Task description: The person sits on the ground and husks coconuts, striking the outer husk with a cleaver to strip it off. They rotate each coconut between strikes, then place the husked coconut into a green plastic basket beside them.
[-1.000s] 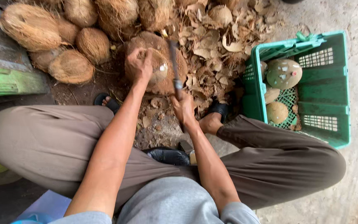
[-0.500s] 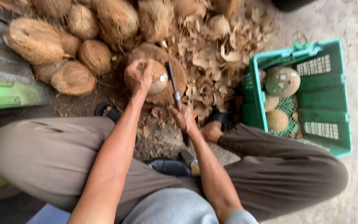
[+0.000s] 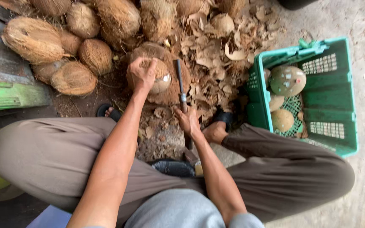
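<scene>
Left hand (image 3: 141, 74) is clamped over the top of a partly husked coconut (image 3: 159, 78), fingers curled round its far side so that most of the nut's left half is covered. That coconut sits on a brown fibrous block (image 3: 165, 90), whether a stump or another husk I cannot tell, on the ground just ahead of the person's knees. Right hand (image 3: 188, 121) is closed around the handle of a dark-bladed knife (image 3: 179, 82); the handle itself is hidden inside the fist, and the blade stands up past the right side of the coconut, its tip near the husk scraps (image 3: 216, 55). Whether the blade touches the nut cannot be made out.

Unhusked coconuts (image 3: 34, 40) are heaped at upper left, several cut off by the frame's top edge. At right a green plastic crate (image 3: 339, 93) holds peeled coconuts (image 3: 288, 80), some partly hidden behind its wall. A foot in a dark sandal (image 3: 108, 110) peeks out past the left knee; the other foot (image 3: 215, 131) is half covered by the trouser leg.
</scene>
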Motion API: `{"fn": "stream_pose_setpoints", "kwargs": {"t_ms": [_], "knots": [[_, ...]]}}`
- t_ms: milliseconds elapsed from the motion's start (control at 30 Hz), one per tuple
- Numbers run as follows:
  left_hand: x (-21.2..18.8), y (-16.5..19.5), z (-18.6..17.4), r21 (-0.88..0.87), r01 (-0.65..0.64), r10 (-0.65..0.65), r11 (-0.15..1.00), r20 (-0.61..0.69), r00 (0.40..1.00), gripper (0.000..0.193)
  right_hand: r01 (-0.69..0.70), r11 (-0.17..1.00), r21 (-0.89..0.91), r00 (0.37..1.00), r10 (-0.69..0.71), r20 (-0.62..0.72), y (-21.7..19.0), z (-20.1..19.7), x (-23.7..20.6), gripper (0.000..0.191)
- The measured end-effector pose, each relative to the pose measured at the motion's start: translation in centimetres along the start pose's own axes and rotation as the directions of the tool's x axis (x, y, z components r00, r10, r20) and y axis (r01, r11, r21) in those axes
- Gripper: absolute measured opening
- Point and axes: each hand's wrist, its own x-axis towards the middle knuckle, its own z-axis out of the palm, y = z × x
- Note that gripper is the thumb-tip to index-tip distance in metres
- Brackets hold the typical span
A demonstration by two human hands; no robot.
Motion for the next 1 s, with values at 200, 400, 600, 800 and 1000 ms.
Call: {"fn": "stream_pose_setpoints", "kwargs": {"t_ms": [200, 400, 600, 800, 1000], "knots": [[-0.7, -0.7, 0.1, 0.057, -0.080, 0.085, 0.995, -0.087, 0.993, 0.041, 0.210, 0.956, 0.204, 0.964, -0.167, -0.209, -1.8, -0.1, -1.2, 0.034], [-0.6, 0.3, -0.7, -0.005, -0.230, 0.228, 0.973, -0.111, 0.967, 0.046, -0.166, 0.964, 0.207, 0.980, 0.139, 0.139, 0.7, 2.3, -0.4, 0.037], [-4.4, 3.6, -0.3, -0.237, 0.195, -0.273, 0.952, -0.366, 0.890, 0.056, -0.152, 0.986, 0.072, 0.979, 0.141, 0.145, 1.7, 2.1, -0.7, 0.032], [-1.5, 2.4, -0.9, -0.160, 0.107, -0.118, 0.981, -0.060, 0.991, 0.033, 0.026, 0.994, 0.109, 0.999, -0.028, 0.015, -1.9, -1.1, -1.1, 0.041], [1.2, 1.1, -0.3, 0.008, 0.084, -0.084, 0.996, 0.028, 0.996, 0.027, 0.287, 0.832, 0.475, 0.955, -0.285, -0.078, -3.6, -0.3, -2.1, 0.046]]}}
